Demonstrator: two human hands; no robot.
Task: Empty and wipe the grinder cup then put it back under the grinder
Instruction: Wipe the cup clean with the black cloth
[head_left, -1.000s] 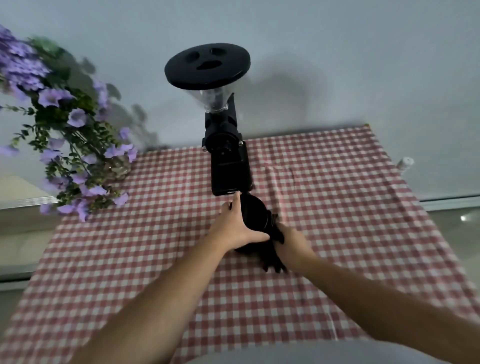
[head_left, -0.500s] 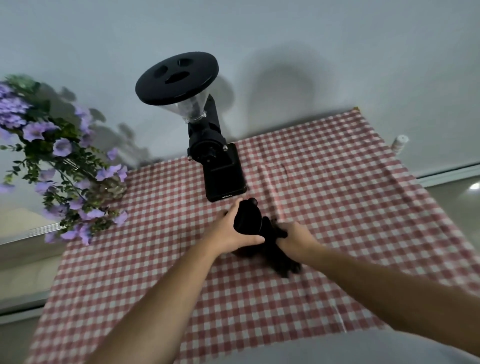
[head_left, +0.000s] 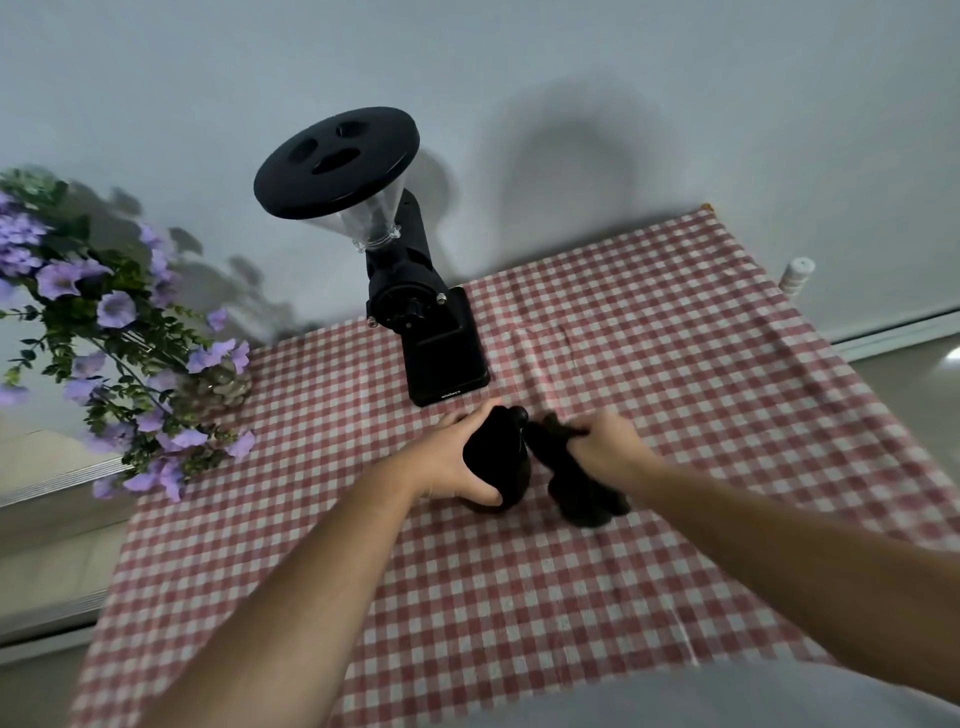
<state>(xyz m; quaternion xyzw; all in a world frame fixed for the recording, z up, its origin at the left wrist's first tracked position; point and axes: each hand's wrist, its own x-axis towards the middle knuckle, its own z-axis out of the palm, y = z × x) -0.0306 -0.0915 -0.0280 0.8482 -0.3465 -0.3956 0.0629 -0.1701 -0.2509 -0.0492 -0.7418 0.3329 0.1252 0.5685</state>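
Note:
A black grinder (head_left: 415, 312) with a clear hopper and black lid stands at the back of the checked tablecloth (head_left: 675, 364). Just in front of its base, my left hand (head_left: 452, 457) is shut around the black grinder cup (head_left: 501, 457), which is held a little above the cloth. My right hand (head_left: 605, 452) grips a bunched black cloth (head_left: 576, 488) right beside the cup, the rag hanging down below my fingers. The cup's inside is hidden from here.
A bunch of purple flowers (head_left: 104, 338) with green leaves fills the left side, beside the grinder. A small white bottle (head_left: 797, 275) stands off the tablecloth at the back right. The grey wall is close behind the grinder.
The black cloth has come out of the cup and now sits to its right in my right hand. My view has swung a little to the left.

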